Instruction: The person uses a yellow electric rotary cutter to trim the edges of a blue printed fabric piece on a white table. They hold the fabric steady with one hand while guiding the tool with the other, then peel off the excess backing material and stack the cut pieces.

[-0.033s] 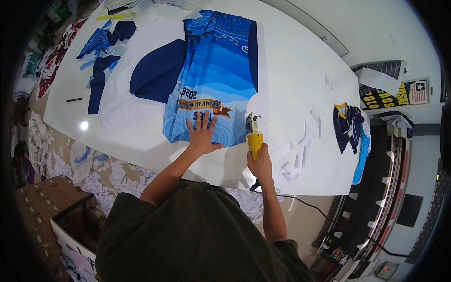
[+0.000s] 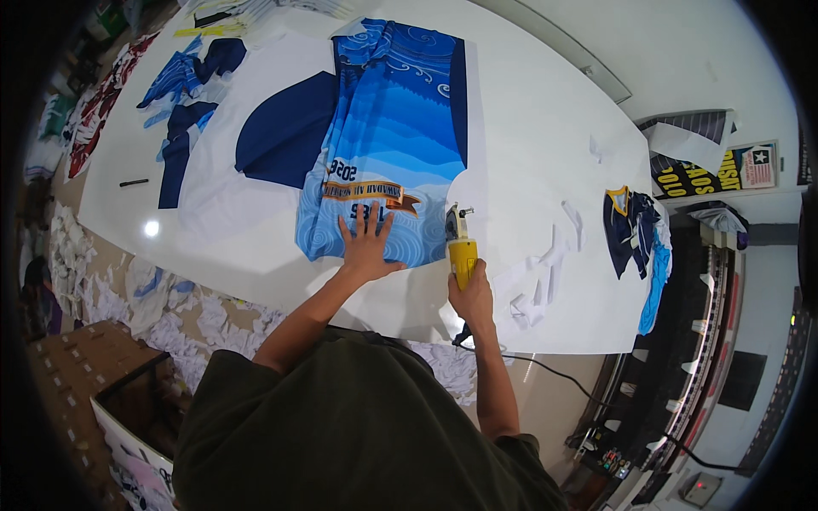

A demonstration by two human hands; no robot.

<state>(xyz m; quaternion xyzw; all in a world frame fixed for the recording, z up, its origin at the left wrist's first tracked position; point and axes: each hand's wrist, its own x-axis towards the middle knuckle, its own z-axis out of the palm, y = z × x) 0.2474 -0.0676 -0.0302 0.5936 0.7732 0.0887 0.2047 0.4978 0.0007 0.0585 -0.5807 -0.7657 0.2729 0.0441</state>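
A blue printed fabric panel [image 2: 400, 128] with wave patterns and an orange ribbon print lies on the white table [image 2: 545, 162]. Spread flat on its near end is my left hand [image 2: 366, 254], fingers apart. My right hand [image 2: 472, 294] grips the yellow body of an electric fabric cutter [image 2: 463, 255]. The cutter's metal head stands at the panel's right edge, beside a curved notch in the cloth. White paper or fabric shows along that edge. A dark navy piece [image 2: 290, 128] lies left of the panel, on white material.
Blue and navy scraps [image 2: 189, 119] and a small black stick [image 2: 134, 182] lie to the left. White strips [image 2: 550, 264] and a navy and blue fabric pile [image 2: 637, 247] are at right. A black cord [image 2: 562, 370] trails rightward. Scraps cover the floor; a brown box [image 2: 94, 383] stands lower left.
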